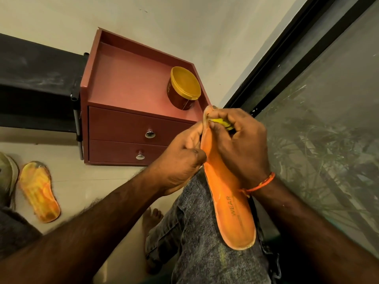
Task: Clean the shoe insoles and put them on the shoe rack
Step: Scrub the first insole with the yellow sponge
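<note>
The right hand (pixel 240 144) covered the middle of the orange insole (pixel 231 214), and its curled fingers hid most of a yellow thing (pixel 220 121) pressed at the toe end; what that thing was could not be told. The left hand (pixel 180 162) hid the insole's far edge. A shoe (pixel 7 177) was cut off by the left edge. The black shoe rack (pixel 37 83) ran out of frame leftward. The tub's (pixel 183 89) label was too small to read.

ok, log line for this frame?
left hand holds insole | right hand rubs toe with yellow pad | second insole on floor
</note>
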